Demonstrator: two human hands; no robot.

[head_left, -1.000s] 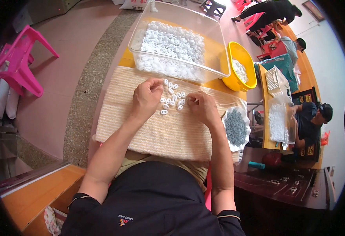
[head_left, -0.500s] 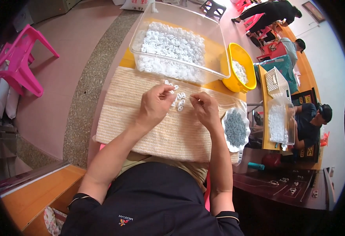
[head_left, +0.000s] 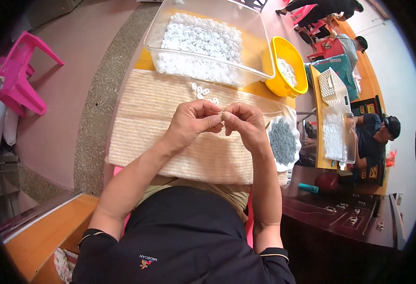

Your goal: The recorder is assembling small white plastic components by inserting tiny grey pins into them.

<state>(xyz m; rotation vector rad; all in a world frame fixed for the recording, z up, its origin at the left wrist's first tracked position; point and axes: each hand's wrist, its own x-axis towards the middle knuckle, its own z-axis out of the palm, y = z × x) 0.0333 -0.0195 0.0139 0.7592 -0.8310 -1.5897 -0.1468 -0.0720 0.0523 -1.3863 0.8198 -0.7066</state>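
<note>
Over the beige striped towel, my left hand and my right hand meet, thumbs and fingertips pinched together. Whatever sits between the fingertips is tiny, pale and mostly hidden; I cannot tell its kind. Just beyond my hands lie several small white oval plastic pieces with holes. A clear plastic bin at the far side holds a heap of similar white pieces. To the right of my right hand, a white scalloped dish is filled with small grey pieces.
A yellow basin with white pieces stands right of the bin. Further right, a person sits by another table with a clear bin and a white perforated basket. A pink stool stands on the floor at left.
My hands were apart and have come together, fingertips touching. My left hand has left the white pieces on the towel. The view has shifted slightly.
</note>
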